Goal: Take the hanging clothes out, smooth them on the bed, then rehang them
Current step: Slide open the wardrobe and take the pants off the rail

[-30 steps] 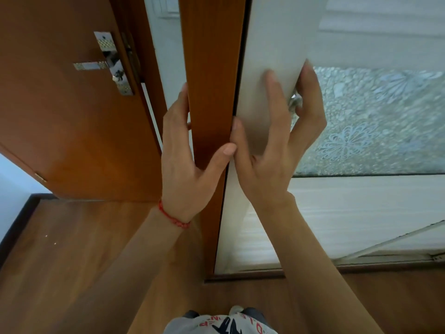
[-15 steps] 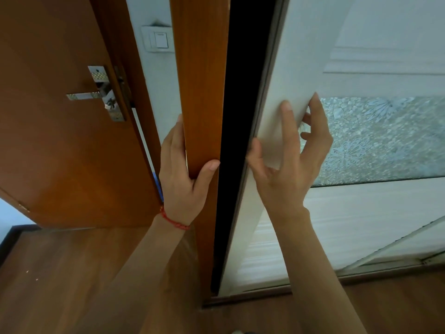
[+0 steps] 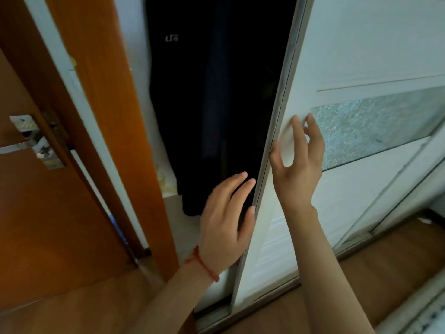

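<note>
A dark garment (image 3: 212, 104) with a small white logo hangs inside the wardrobe, showing through the gap. The white sliding wardrobe door (image 3: 349, 56) with a frosted patterned glass band stands partly slid to the right. My right hand (image 3: 297, 162) presses on the door's front near its left edge, fingers spread, thumb at the edge. My left hand (image 3: 226, 220), with a red string on the wrist, has its fingers straight and lies against the door's edge lower down, in front of the dark garment. It holds nothing.
The wardrobe's brown wooden side panel (image 3: 115, 116) stands left of the gap. Further left, a brown room door (image 3: 36, 201) with a metal handle is open. Wooden floor (image 3: 385, 266) runs below, and the wardrobe's bottom track (image 3: 214, 317) shows.
The sliding door has moved right and the gap has widened, showing the hanging dark garment. My left hand let go of the wooden side panel and moved to the door's edge.
</note>
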The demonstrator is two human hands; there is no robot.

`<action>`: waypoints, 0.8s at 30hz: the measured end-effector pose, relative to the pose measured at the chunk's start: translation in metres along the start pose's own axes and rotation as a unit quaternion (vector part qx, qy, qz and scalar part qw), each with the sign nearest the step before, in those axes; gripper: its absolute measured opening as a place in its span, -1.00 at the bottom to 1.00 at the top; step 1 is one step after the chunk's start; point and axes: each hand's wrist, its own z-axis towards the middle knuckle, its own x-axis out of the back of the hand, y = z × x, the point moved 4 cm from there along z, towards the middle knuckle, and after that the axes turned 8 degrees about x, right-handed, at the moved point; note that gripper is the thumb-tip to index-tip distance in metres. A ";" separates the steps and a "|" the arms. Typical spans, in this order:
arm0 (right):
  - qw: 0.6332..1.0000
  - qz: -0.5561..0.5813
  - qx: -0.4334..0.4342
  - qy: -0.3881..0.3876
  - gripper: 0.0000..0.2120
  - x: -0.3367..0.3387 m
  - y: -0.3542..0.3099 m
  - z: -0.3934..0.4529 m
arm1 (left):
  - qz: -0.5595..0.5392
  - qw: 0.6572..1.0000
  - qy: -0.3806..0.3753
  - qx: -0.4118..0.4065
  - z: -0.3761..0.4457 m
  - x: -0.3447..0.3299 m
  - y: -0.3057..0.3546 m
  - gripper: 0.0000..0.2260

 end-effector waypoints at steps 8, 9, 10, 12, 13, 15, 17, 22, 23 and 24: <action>0.998 -0.060 0.009 0.010 -0.61 0.009 0.069 0.013 | -0.121 0.944 -0.225 0.210 0.037 -0.150 -0.009 -0.21; 0.998 -0.064 0.011 0.015 -0.61 0.010 0.079 0.015 | -0.140 0.943 -0.212 0.213 0.040 -0.162 -0.009 -0.19; 0.997 -0.067 0.015 0.021 -0.62 0.011 0.089 0.017 | -0.155 0.943 -0.203 0.214 0.043 -0.174 -0.009 -0.19; 0.996 -0.073 0.025 0.032 -0.64 0.012 0.110 0.020 | -0.167 0.945 -0.196 0.203 0.050 -0.196 -0.007 -0.18; 0.996 -0.077 0.029 0.037 -0.64 0.013 0.121 0.022 | -0.168 0.946 -0.195 0.198 0.054 -0.206 -0.005 -0.18; 0.995 -0.087 0.030 0.045 -0.65 0.014 0.144 0.026 | -0.174 0.944 -0.198 0.199 0.060 -0.227 0.003 -0.16; 0.994 -0.094 0.021 0.051 -0.64 0.015 0.165 0.028 | -0.171 0.945 -0.194 0.198 0.066 -0.247 0.010 -0.17; 0.993 -0.101 -0.008 0.068 -0.60 0.019 0.217 0.038 | -0.177 0.944 -0.185 0.208 0.079 -0.301 0.028 -0.18; 0.992 -0.108 -0.008 0.068 -0.60 0.020 0.227 0.042 | -0.179 0.942 -0.191 0.211 0.082 -0.310 0.033 -0.17; 0.991 -0.115 -0.004 0.068 -0.59 0.022 0.237 0.045 | -0.180 0.940 -0.197 0.211 0.086 -0.320 0.036 -0.14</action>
